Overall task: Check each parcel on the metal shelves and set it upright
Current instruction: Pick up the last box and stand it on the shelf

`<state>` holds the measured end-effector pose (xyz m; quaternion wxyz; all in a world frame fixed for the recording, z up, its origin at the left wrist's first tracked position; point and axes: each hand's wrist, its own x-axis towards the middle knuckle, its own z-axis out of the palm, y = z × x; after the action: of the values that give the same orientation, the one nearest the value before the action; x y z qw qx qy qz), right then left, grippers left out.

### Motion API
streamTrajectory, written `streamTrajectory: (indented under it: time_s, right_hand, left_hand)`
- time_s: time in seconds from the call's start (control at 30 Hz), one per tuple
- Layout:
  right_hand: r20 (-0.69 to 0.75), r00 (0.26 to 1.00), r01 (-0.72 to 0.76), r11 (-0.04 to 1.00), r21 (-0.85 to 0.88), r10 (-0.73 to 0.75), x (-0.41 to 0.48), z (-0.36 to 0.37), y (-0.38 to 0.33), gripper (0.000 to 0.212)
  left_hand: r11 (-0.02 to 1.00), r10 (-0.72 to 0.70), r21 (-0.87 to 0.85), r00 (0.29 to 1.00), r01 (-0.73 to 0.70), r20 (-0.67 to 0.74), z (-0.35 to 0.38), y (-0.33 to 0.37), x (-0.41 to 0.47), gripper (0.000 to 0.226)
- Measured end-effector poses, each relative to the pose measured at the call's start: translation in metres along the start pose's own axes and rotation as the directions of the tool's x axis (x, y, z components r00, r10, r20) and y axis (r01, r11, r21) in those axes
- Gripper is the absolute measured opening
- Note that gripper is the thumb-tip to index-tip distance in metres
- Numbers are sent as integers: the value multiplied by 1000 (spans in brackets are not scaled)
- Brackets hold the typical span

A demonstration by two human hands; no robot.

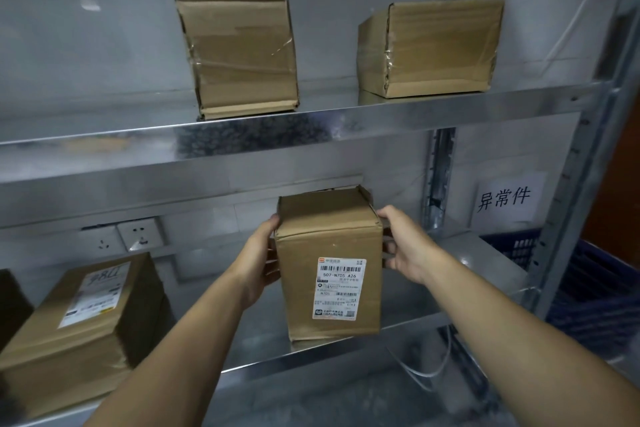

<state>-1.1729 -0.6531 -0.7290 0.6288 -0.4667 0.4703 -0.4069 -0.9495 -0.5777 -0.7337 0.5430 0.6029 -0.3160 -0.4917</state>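
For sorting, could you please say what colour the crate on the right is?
Blue crate, head view.

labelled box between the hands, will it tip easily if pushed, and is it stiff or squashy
The labelled box stands taller than wide near the front edge of the lower shelf, so a push up high could probably tip it. Its sides look flat under the left hand and right hand, so likely fairly stiff. Plain cardboard probably grips well.

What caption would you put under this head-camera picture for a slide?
Left hand and right hand hold a labelled parcel upright at the lower metal shelf, below two plain boxes.
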Motion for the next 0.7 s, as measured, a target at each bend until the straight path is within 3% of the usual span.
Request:
streamTrajectory:
  time_s: [0.17, 0.37, 0.6, 0.7]
  right_hand:
    - [20, 999, -24, 998, -50, 25, 2, 2, -5, 27]
    - [13, 1000, -13, 992, -129, 15, 8, 8, -16, 43]
    - [9, 999, -30, 986, -164, 32, 6, 10, -20, 46]
    - [40, 998, -46, 985, -165, 53, 5, 9, -22, 37]
  left_hand:
    - [999, -19, 37, 1000, 19, 6, 1, 13, -1, 29]
    - [988, -14, 151, 1000, 16, -14, 5, 20, -1, 38]
    - [982, -21, 187, 999, 26, -26, 11, 23, -2, 46]
    - [980, -23, 198, 999, 28, -28, 14, 26, -2, 48]
